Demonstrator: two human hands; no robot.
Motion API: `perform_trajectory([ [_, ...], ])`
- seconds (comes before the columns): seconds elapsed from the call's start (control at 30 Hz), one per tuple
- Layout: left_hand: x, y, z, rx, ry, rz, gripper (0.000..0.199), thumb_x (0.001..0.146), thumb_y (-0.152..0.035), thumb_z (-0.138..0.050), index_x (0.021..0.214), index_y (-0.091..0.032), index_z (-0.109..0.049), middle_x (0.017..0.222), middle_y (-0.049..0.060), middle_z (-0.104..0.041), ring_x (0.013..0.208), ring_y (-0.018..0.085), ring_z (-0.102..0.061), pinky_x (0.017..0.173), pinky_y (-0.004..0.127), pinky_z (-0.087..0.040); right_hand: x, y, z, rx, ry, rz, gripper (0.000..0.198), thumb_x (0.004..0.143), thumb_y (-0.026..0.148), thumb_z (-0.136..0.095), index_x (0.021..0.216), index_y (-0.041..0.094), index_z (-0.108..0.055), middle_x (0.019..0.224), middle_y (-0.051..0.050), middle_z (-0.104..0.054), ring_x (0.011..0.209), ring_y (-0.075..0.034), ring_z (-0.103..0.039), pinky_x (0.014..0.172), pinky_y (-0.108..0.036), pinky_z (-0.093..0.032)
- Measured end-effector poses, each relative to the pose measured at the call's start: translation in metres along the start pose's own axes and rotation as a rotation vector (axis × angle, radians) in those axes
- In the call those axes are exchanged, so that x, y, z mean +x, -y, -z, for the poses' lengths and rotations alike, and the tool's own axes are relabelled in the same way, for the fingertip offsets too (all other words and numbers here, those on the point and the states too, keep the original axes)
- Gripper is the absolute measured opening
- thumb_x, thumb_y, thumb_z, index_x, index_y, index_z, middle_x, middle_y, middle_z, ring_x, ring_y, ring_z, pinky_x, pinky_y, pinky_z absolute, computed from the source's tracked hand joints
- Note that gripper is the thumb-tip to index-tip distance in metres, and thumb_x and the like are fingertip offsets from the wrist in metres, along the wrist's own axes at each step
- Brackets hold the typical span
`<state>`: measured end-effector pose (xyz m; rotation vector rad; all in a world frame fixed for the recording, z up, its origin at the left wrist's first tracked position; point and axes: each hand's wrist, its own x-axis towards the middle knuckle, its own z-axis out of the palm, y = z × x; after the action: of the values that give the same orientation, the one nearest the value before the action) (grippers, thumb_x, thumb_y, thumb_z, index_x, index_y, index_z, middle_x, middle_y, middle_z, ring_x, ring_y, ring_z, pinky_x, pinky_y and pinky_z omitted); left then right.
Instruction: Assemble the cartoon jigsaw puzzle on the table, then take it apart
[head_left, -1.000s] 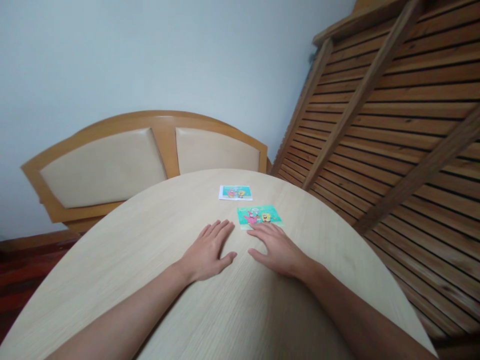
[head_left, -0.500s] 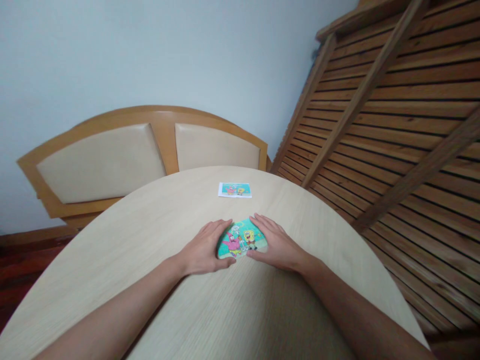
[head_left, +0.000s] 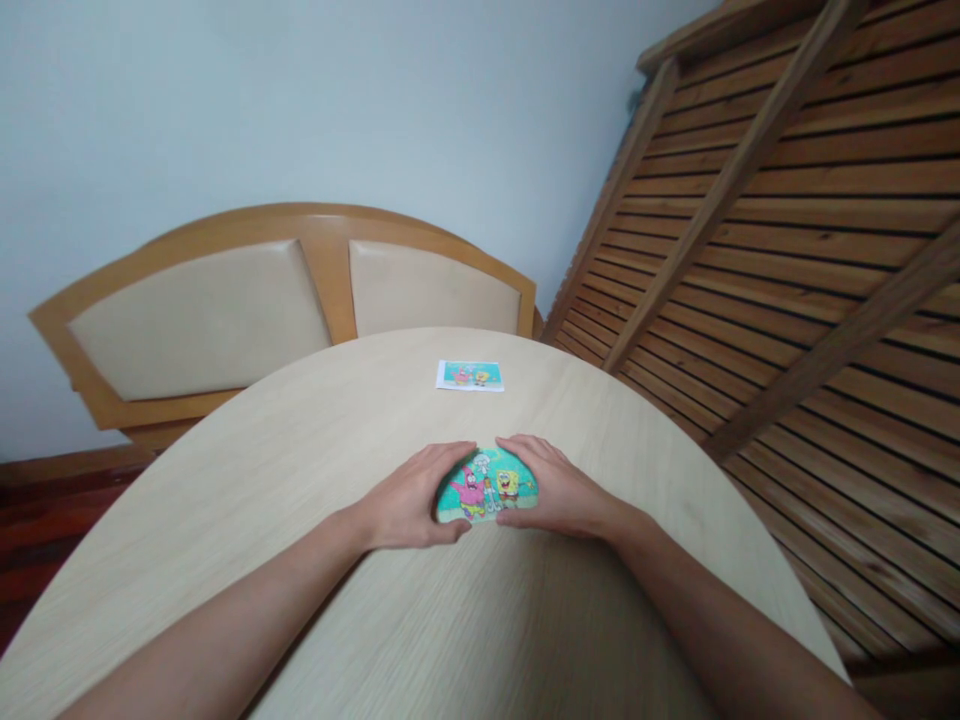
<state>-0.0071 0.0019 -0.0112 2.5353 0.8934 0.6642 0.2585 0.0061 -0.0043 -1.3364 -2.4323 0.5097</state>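
Observation:
Between my hands lies a cartoon picture with a teal background, showing a pink starfish, a grey-green figure and a yellow sponge. Its surface looks finely patterned, but I cannot tell whether it is made of pieces. My left hand curves round its left side, thumb at the near edge and fingers at the far edge. On the other side my right hand grips it the same way. Both hands cover the picture's side edges. Farther back lies a smaller card with a similar cartoon and a white border, untouched.
Everything rests on a round, light wood table. Behind it stands a wooden-framed backrest with beige padded panels, against a pale wall. A slatted wooden panel rises along the right side.
The cartoon picture has turned slightly clockwise and now sits straighter. My left fingers reach a little farther right along its far edge. The view has shifted slightly; the card stays in place.

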Motion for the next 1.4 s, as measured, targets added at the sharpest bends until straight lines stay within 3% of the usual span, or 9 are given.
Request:
perform_trajectory([
  [0.4,0.0,-0.007,0.003,0.029,0.043,-0.02,0.09,0.072,-0.028,-0.073,0.151,-0.02,-0.031,0.15,0.016,-0.045,0.137,0.034,-0.043,0.115,0.053,-0.038,0.0,-0.002,-0.004,0.138,-0.035,-0.035,0.108,0.055,0.057,-0.089,0.146,0.021,-0.046,0.134,-0.014,-0.05,0.128,-0.034,-0.048,0.11,-0.051,-0.039],
  [0.47,0.001,-0.009,0.004,0.027,0.048,-0.017,0.088,0.072,-0.029,-0.073,0.15,-0.019,-0.032,0.147,0.016,-0.047,0.135,0.034,-0.045,0.114,0.052,-0.04,0.002,-0.004,-0.005,0.168,-0.085,-0.037,0.093,0.063,0.052,-0.087,0.141,0.019,-0.051,0.131,-0.013,-0.054,0.124,-0.032,-0.051,0.108,-0.049,-0.041],
  [0.6,0.001,-0.011,0.005,0.015,0.06,-0.04,0.086,0.072,-0.029,-0.073,0.148,-0.019,-0.033,0.145,0.016,-0.049,0.132,0.033,-0.048,0.112,0.052,-0.042,0.005,-0.006,-0.006,0.297,-0.228,-0.047,0.046,0.083,0.032,-0.071,0.125,0.016,-0.061,0.111,-0.009,-0.064,0.105,-0.024,-0.062,0.098,-0.042,-0.049],
  [0.67,0.0,-0.011,0.005,0.014,0.064,-0.059,0.086,0.073,-0.029,-0.073,0.148,-0.02,-0.033,0.145,0.016,-0.048,0.132,0.033,-0.049,0.112,0.052,-0.042,0.005,-0.006,-0.005,0.389,-0.232,-0.059,0.037,0.085,0.025,-0.064,0.121,0.015,-0.063,0.105,-0.008,-0.066,0.099,-0.022,-0.064,0.094,-0.04,-0.051],
  [0.83,-0.001,-0.009,0.004,0.013,0.066,-0.053,0.088,0.074,-0.031,-0.072,0.15,-0.022,-0.031,0.146,0.016,-0.048,0.132,0.035,-0.049,0.111,0.054,-0.042,0.006,-0.002,-0.002,0.518,-0.21,-0.071,0.039,0.084,0.019,-0.062,0.122,0.018,-0.063,0.114,-0.009,-0.07,0.104,-0.021,-0.067,0.098,-0.041,-0.052],
  [1.03,-0.001,-0.01,0.003,0.014,0.061,-0.029,0.09,0.074,-0.034,-0.074,0.151,-0.021,-0.029,0.149,0.016,-0.045,0.136,0.035,-0.044,0.113,0.054,-0.041,0.007,-0.006,-0.004,0.698,-0.198,-0.182,0.047,0.077,0.022,-0.07,0.123,0.018,-0.062,0.13,-0.013,-0.065,0.107,-0.023,-0.068,0.096,-0.043,-0.055],
  [1.23,0.0,-0.009,0.002,-0.012,0.04,-0.007,0.087,0.074,-0.036,-0.076,0.148,-0.022,-0.033,0.143,0.015,-0.05,0.131,0.034,-0.049,0.11,0.053,-0.043,0.005,-0.01,-0.009,0.82,-0.171,-0.216,0.052,0.071,0.028,-0.077,0.12,0.018,-0.064,0.126,-0.015,-0.067,0.116,-0.028,-0.065,0.099,-0.048,-0.054],
  [1.4,0.002,-0.01,0.001,0.0,0.031,0.002,0.083,0.073,-0.037,-0.077,0.144,-0.02,-0.038,0.14,0.015,-0.053,0.127,0.033,-0.052,0.108,0.052,-0.045,0.005,-0.001,-0.008,0.852,-0.148,-0.172,0.045,0.075,0.028,-0.072,0.119,0.018,-0.063,0.129,-0.014,-0.066,0.115,-0.026,-0.066,0.098,-0.045,-0.056],
])
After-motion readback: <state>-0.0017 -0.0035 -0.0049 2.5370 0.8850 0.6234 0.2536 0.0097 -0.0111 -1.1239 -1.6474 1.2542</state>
